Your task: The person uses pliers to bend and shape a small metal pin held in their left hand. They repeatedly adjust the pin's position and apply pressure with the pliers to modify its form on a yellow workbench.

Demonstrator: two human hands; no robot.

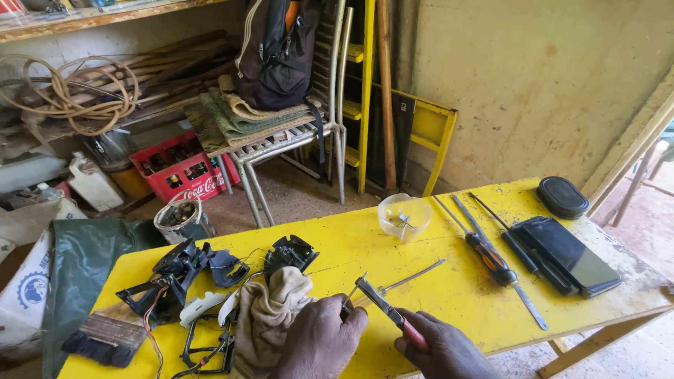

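Note:
My right hand (441, 349) grips the red handles of a pair of pliers (382, 305) at the table's near edge. The pliers' jaws point up and left toward a small metal part pinched in my left hand (321, 337). A thin metal rod (411, 278) lies on the yellow table (449, 281) just beyond the pliers. Left of my left hand lies a crumpled beige cloth (270, 316), with black plastic parts (179, 274) and loose wires around it.
A clear plastic bowl (404, 215) holding small screws stands mid-table. Screwdrivers (491, 256), a steel ruler, a dark phone (572, 256) and an oval black case (562, 197) lie at right. A paintbrush (105, 337) rests at far left. Behind stand a chair with a backpack (274, 52) and a red crate.

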